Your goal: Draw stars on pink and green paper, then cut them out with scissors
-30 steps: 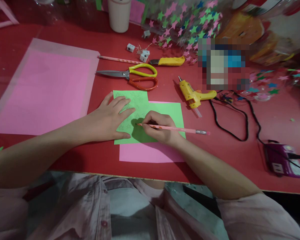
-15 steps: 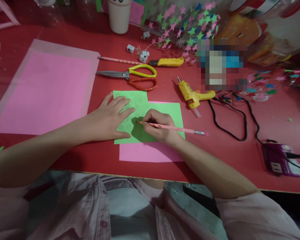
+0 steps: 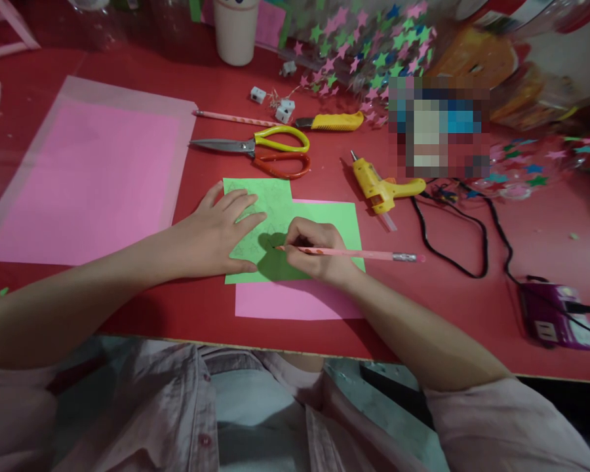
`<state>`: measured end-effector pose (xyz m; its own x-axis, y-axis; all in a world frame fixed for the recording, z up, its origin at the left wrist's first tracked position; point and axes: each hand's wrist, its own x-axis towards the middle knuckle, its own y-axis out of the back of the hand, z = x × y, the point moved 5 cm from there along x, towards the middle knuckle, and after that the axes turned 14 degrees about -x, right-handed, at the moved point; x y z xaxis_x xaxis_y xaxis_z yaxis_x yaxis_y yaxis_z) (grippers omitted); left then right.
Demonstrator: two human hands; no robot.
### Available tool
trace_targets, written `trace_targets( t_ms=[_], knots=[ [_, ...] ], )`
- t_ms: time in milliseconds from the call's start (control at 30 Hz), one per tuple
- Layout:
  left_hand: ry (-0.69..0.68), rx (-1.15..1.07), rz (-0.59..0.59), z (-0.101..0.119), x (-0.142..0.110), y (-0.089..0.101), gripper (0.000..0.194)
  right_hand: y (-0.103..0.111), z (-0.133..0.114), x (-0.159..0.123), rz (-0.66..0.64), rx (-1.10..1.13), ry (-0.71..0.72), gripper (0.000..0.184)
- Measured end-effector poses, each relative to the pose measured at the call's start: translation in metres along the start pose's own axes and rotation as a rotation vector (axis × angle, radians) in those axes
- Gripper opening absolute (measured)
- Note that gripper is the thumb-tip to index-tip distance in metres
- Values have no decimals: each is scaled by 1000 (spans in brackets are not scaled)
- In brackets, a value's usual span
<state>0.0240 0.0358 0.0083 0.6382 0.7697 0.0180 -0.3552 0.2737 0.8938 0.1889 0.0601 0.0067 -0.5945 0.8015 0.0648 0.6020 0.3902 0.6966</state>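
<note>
My right hand (image 3: 319, 248) is closed around a pink pencil (image 3: 368, 254), its tip at the surface of a green sheet of paper (image 3: 270, 203). Faint star-like pencil outlines cover the left part of that sheet. Flat on the sheet's left side rests my left hand (image 3: 219, 233), fingers spread, holding nothing. Under the green paper lies a pink sheet (image 3: 285, 301), showing along the front edge. Beyond the hands are scissors (image 3: 248, 145) with one yellow and one red handle. The exact mark under the pencil tip is partly lost in shadow.
A yellow glue gun (image 3: 376, 187) with a black cord lies to the right, near a purple box (image 3: 553, 313). Behind are a yellow cutter (image 3: 334, 121), a second pencil (image 3: 240, 118), a white cup (image 3: 235, 33) and paper stars (image 3: 344, 49). Pink sheets (image 3: 103, 177) lie left.
My right hand and the pencil have shifted slightly, the tip moving a little right and toward me over the green paper. My left hand stays in place.
</note>
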Motion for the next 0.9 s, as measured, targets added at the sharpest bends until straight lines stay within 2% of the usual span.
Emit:
trace_targets(
  t_ms=[233, 367, 567, 900],
  knots=[
    [-2, 11, -3, 1, 0, 2, 74, 0, -2, 0, 3, -9, 36, 11],
    [6, 47, -46, 2, 0, 2, 72, 0, -2, 0, 6, -23, 38, 11],
    [7, -3, -2, -1, 0, 0, 75, -1, -1, 0, 11, -20, 28, 11],
    [-2, -7, -5, -2, 0, -1, 74, -4, -2, -1, 2, -15, 37, 12]
  ],
)
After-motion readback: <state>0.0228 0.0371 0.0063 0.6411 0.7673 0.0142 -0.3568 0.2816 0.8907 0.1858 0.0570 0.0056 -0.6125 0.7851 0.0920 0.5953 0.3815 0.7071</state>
